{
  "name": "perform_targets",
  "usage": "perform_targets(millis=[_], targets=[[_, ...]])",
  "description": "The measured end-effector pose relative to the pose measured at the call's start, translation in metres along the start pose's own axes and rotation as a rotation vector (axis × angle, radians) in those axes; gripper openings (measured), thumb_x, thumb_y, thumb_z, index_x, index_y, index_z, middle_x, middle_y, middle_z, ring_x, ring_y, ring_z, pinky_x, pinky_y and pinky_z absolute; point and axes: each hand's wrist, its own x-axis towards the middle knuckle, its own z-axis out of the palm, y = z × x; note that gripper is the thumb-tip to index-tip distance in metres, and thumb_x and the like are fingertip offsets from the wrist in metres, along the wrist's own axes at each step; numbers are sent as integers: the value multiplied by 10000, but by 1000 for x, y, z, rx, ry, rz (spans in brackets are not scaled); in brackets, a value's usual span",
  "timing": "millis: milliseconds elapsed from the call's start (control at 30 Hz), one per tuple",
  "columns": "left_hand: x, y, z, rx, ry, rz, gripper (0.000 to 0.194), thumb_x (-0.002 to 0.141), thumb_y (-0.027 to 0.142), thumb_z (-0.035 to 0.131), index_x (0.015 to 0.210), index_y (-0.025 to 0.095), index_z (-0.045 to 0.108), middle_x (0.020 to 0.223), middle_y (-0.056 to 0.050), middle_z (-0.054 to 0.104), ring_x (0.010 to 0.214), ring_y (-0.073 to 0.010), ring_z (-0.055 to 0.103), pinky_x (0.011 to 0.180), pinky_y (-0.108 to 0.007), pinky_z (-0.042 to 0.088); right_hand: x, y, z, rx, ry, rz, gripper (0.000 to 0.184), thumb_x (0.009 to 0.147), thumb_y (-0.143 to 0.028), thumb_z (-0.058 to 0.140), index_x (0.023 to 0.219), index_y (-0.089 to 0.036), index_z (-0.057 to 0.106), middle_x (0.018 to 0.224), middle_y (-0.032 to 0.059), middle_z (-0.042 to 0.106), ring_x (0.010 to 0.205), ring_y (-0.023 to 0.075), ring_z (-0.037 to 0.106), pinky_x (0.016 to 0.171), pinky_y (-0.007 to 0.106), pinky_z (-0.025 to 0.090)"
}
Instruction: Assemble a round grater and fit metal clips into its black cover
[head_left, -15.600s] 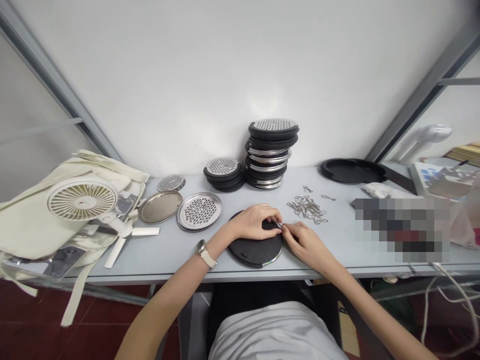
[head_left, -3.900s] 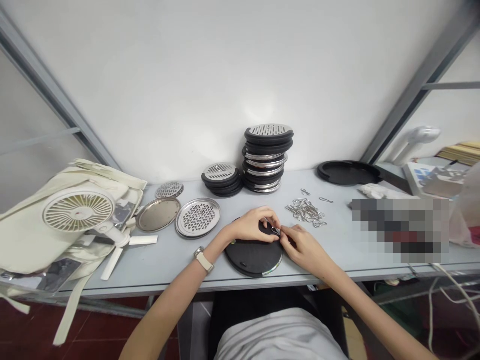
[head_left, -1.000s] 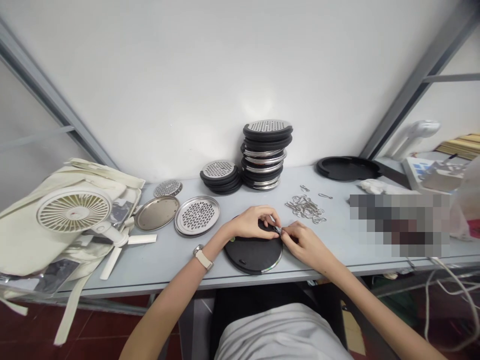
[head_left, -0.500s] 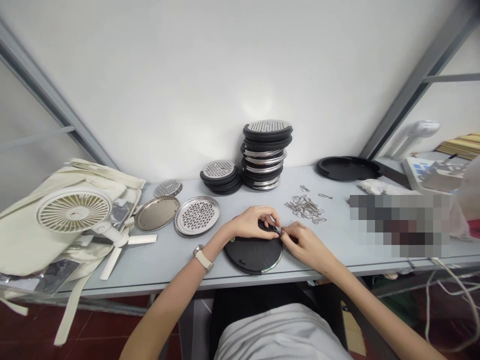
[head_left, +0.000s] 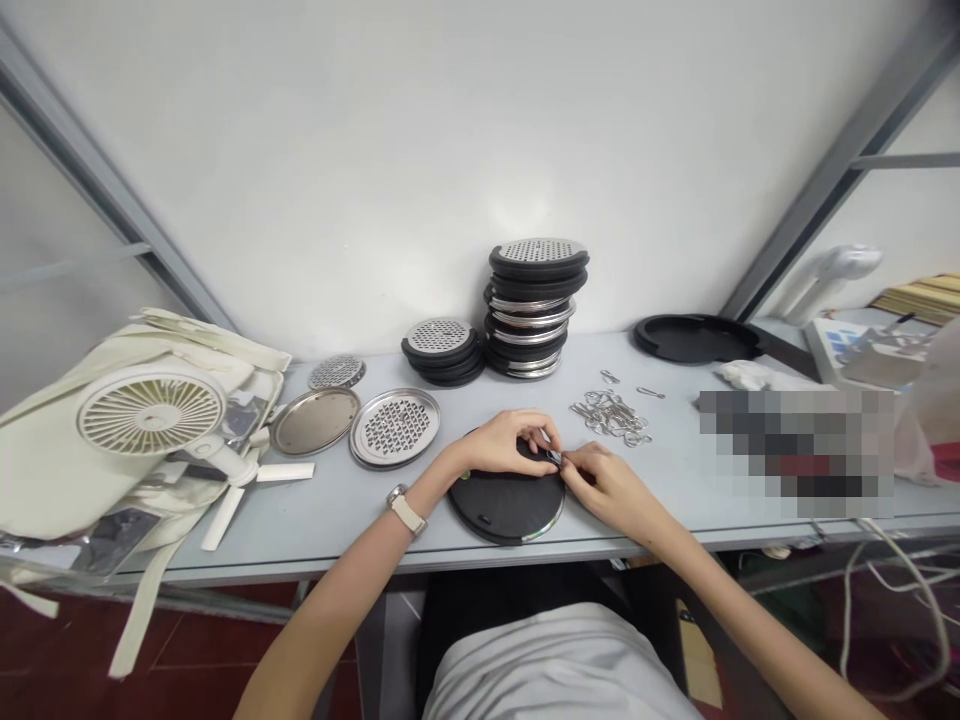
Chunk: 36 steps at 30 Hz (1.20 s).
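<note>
Black disc (head_left: 506, 505) is flat on the worktop (head_left: 679, 455), and the right hand (head_left: 600, 482) is pinching a small metal clip (head_left: 553, 456) at its 2 o'clock edge. Left hand (head_left: 514, 441) is curled over the disc's 12 o'clock side, fingertips right around the clip, can't tell if they're gripping too. Pile of loose clips (head_left: 611, 414) sits at the disc's 2 o'clock, tall stack (head_left: 531, 335) at 12, 1 grater plate (head_left: 395, 427) at 10.

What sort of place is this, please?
Probably a small assembly workshop: a stack of black and silver discs, a pile of metal clips and a long grey workbench suggest it.
</note>
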Motion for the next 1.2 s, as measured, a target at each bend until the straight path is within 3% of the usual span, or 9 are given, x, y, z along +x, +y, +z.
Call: perform_targets(millis=[500, 1200], targets=[[0, -1, 0, 20, 9, 59, 227, 680, 175, 670, 894, 132, 610, 883, -40, 617, 757, -102, 540, 717, -235, 475, 0, 1, 0, 0, -20, -4, 390, 918, -288, 340, 544, -209, 418, 508, 3, 508, 535, 156, 492, 628, 282, 372], [-1, -7, 2, -74, 7, -26, 283, 669, 203, 705, 926, 133, 611, 910, -57, 630, 785, -111, 559, 755, -255, 479, 0, 4, 2, 35, -25, 9, 363, 922, -300, 336, 577, -209, 403, 531, -3, 498, 562, 157, 492, 639, 287, 355]])
